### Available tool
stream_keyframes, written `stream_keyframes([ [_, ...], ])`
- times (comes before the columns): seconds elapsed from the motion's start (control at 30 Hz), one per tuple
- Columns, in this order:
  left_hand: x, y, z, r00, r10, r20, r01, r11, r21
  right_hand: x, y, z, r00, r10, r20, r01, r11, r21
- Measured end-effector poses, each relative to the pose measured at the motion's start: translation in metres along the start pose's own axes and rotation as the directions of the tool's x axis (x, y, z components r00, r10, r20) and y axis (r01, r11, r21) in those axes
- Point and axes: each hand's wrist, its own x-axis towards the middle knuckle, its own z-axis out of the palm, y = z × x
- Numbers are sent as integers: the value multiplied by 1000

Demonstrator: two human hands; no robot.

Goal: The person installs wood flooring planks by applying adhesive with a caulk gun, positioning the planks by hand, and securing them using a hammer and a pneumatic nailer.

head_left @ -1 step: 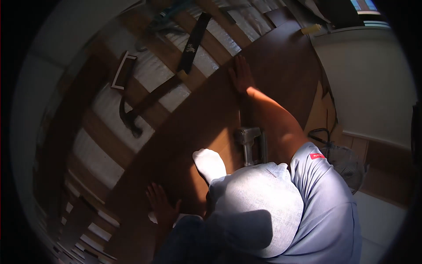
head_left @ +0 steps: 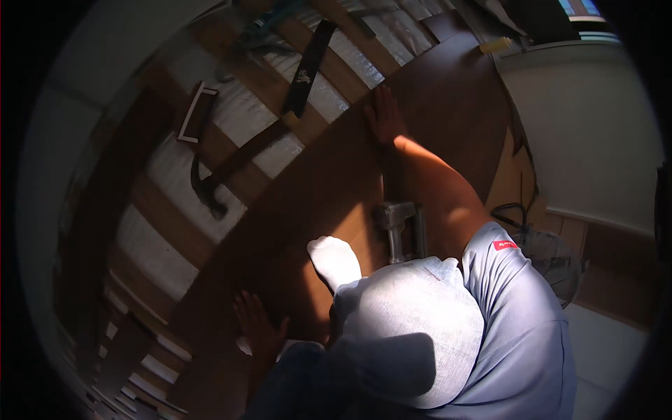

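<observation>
A wide dark brown wood panel (head_left: 448,91) lies under both my hands. My left hand (head_left: 260,325) rests palm down on it at the lower left, fingers spread, in shadow. Farther out, my right hand (head_left: 385,120) presses flat near the panel's far left edge, its fingers stretched out. Neither hand holds anything. A grey handheld power tool (head_left: 395,227) stands beside my right forearm; part of it is hidden behind my knee. My foot in a white sock (head_left: 334,262) is on the panel between my hands.
Beyond the panel, a claw hammer (head_left: 208,192) lies across wooden strips over silvery sheeting. Near it are a long black piece (head_left: 308,70) with a pale mark and a small white-edged dark piece (head_left: 196,113). A wire-caged fan (head_left: 553,262) stands right; a yellow roll (head_left: 495,47) lies top right.
</observation>
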Motion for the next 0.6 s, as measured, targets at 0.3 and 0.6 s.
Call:
stream_keyframes([
  [0.3, 27, -9, 7, 986, 103, -132, -113, 991, -68, -43, -53, -8, 984, -115, 139, 132, 984, -119],
  [0.6, 35, -32, -63, 986, 89, 144, -97, 994, 49, -85, 103, -35, 966, 247, -72, -256, 954, -158],
])
